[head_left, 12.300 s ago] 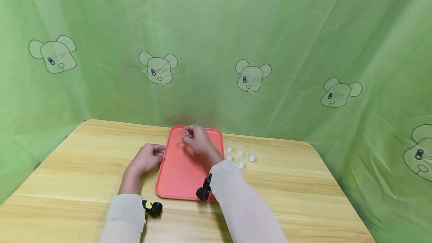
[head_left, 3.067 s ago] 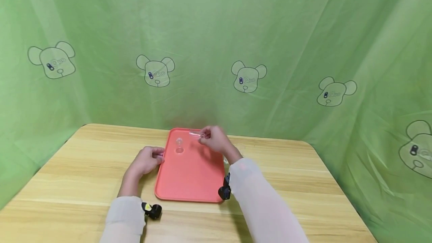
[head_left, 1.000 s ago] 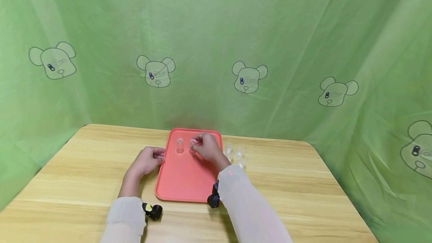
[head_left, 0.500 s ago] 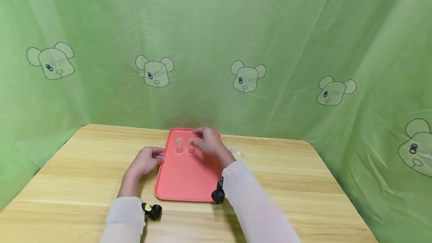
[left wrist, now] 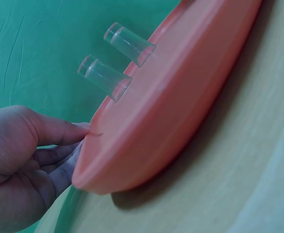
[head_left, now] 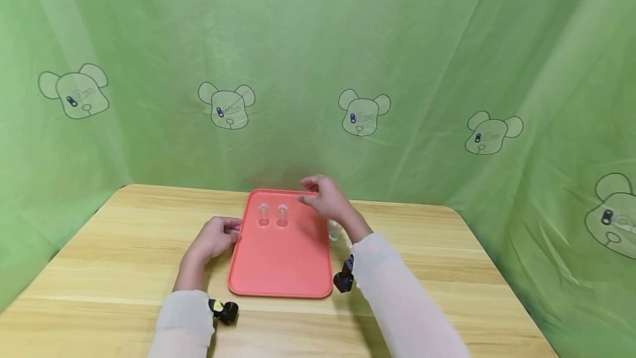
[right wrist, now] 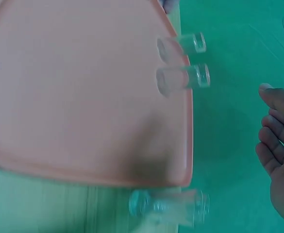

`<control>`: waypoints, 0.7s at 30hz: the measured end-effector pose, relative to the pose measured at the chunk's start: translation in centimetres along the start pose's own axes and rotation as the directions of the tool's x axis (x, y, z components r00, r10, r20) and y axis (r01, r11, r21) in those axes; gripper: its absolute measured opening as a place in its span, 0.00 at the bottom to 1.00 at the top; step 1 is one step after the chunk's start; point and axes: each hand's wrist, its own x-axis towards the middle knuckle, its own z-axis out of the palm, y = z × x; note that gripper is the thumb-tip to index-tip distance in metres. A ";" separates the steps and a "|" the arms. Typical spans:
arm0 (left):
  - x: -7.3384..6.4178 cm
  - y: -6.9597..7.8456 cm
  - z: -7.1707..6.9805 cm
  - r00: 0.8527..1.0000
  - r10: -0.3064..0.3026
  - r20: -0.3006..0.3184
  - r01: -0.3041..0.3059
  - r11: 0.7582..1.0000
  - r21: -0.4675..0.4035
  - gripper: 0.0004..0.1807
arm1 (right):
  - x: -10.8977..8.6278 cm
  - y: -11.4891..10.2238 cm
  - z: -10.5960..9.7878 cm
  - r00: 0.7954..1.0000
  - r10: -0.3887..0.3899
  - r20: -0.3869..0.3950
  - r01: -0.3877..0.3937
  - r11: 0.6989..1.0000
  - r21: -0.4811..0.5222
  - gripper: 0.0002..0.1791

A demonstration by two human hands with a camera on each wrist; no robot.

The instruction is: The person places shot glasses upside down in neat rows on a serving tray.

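A pink-red tray [head_left: 280, 269] lies on the table. My left hand [head_left: 215, 236] pinches its left rim, thumb on top and fingers beneath in the left wrist view. Two clear shot glasses stand upside down near the tray's far end, the left glass [head_left: 263, 215] next to the right glass [head_left: 282, 216], a small gap between them. Over the tray's far right corner my right hand [head_left: 328, 198] hangs with loosely bent fingers and holds nothing. Past the tray's right edge are more clear shot glasses [head_left: 334, 231], standing mouth up and partly hidden behind the right hand and wrist.
The wooden table [head_left: 124, 247] extends on both sides of the tray. Green curtain [head_left: 298, 32] with printed bear heads closes off the back and sides. A black wrist camera [head_left: 344, 278] sits by the tray's right edge.
First one shot glass, then a second, was set upside down on the tray by my right hand, which has let go and moved right. My left hand stays on the rim.
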 end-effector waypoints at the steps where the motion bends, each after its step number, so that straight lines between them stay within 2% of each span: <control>1: 0.0 0.0 0.0 1.000 -0.001 0.000 0.001 1.000 0.000 0.19 | -0.2 0.2 -0.4 1.000 -0.006 -0.005 0.006 1.000 -0.006 0.22; 10: -0.1 0.1 0.1 1.000 -0.003 0.002 0.003 1.000 -0.014 0.19 | -1.9 3.2 -3.5 0.999 -0.009 -0.043 0.008 0.999 -0.038 0.22; 21: -0.1 0.0 0.0 1.000 -0.013 -0.003 0.013 1.000 -0.019 0.19 | -3.9 6.8 -6.2 0.997 0.043 -0.058 -0.048 0.996 -0.073 0.23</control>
